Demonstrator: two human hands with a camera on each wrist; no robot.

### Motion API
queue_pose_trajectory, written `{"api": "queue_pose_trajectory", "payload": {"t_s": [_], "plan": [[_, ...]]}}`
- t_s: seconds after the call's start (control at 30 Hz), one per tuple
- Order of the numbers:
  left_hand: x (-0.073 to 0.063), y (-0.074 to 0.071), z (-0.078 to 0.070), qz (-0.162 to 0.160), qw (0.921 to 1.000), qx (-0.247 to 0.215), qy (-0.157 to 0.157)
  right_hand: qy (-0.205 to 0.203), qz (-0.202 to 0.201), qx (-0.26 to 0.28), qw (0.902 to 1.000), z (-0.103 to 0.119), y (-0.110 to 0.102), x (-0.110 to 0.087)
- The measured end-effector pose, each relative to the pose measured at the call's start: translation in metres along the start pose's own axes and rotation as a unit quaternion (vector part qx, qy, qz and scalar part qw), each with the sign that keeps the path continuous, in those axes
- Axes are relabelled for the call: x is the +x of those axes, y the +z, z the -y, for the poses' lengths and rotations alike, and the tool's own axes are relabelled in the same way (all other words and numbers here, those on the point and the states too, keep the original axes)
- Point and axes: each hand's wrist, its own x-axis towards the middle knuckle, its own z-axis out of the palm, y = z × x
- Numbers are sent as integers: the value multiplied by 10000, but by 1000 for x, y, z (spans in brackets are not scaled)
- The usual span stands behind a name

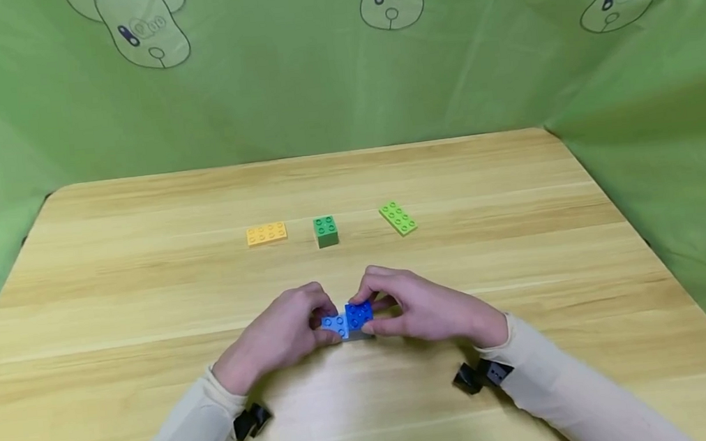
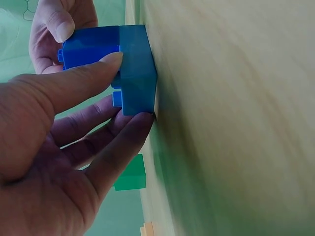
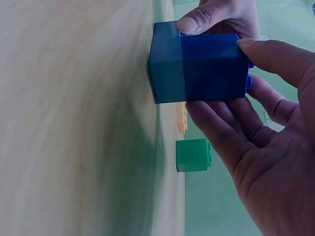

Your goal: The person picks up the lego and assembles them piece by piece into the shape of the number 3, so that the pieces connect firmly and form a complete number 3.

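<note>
Near the front middle of the table, a dark blue brick [image 1: 359, 314] sits on the right half of a longer light blue brick [image 1: 335, 324]. My left hand [image 1: 281, 332] holds the light blue brick at its left end, thumb in front and fingers behind. With thumb and fingers, my right hand [image 1: 426, 306] grips the dark blue brick. In the left wrist view, studs show on the uncovered half of the light blue brick [image 2: 138, 73]. The right wrist view shows the side of the dark blue brick [image 3: 214, 69] flush against the lower one.
Farther back on the wooden table [image 1: 144, 281] lie a yellow-orange flat brick [image 1: 266, 233], a green square brick [image 1: 326, 231] and a lime green flat brick [image 1: 398, 218]. A green cloth [image 1: 292, 100] hangs behind the table and along its sides.
</note>
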Motion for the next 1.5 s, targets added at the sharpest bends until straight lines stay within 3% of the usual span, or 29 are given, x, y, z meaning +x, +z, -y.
{"api": "queue_pose_trajectory", "payload": {"t_s": [0.33, 0.5, 0.7, 0.83, 1.03, 1.2, 1.5], "plan": [[-1, -1, 2, 34, 9997, 188, 131, -92, -8, -435, 9990, 1, 1, -1], [-2, -3, 3, 160, 9995, 199, 197, -84, -59, -387, 9992, 2, 3, -2], [-3, -13, 5, 478, 9980, 143, 396, 144, -49, -302, 9994, 4, 4, -1], [-3, -24, 8, 476, 9984, -171, 258, 177, -42, -333, 9993, 5, 3, 0], [-5, -38, 13, 167, 9961, -853, 148, 156, -23, -461, 9988, 6, 2, -1], [-4, -46, 18, -307, 9885, -1479, 42, 159, -24, -524, 9985, 5, 2, -1], [8, -58, 29, -1318, 9748, -1758, -388, 244, -32, -349, 9991, 5, 0, -1]]}}
